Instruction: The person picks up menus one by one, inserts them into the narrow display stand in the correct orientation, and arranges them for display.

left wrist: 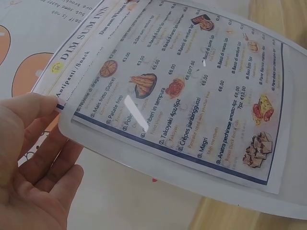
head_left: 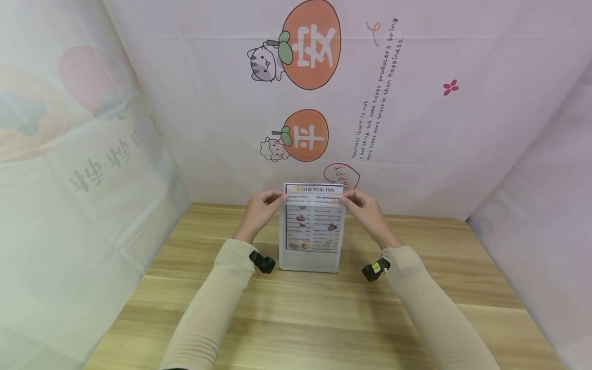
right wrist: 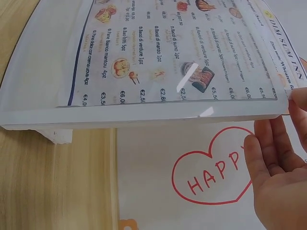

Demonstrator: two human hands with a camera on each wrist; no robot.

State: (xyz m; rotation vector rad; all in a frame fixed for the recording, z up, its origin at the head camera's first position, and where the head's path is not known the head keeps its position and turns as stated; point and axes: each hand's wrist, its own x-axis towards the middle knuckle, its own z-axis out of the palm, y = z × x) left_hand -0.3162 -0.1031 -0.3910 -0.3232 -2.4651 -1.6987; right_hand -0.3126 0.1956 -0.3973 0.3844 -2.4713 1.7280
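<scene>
A printed menu sheet point(head_left: 314, 189) headed "DIM SUM INN" sits partly inside a clear, white-edged menu stand point(head_left: 310, 261), its top strip sticking out above the stand. My left hand point(head_left: 261, 210) pinches the sheet's upper left edge between thumb and forefinger. At the upper right edge, my right hand point(head_left: 367, 211) pinches the sheet likewise. In the left wrist view, the left thumb lies on the front of the paper, just above the stand's corner. The stand leans back on the table, and a foot behind it shows in the right wrist view.
The stand is on a wood-grain table point(head_left: 296, 318). Close behind it rises a pale cloth backdrop point(head_left: 208, 128) with orange fruit prints and a red heart outline point(right wrist: 213, 165). Cloth walls also close off the left and right sides. A small black camera is strapped to each wrist.
</scene>
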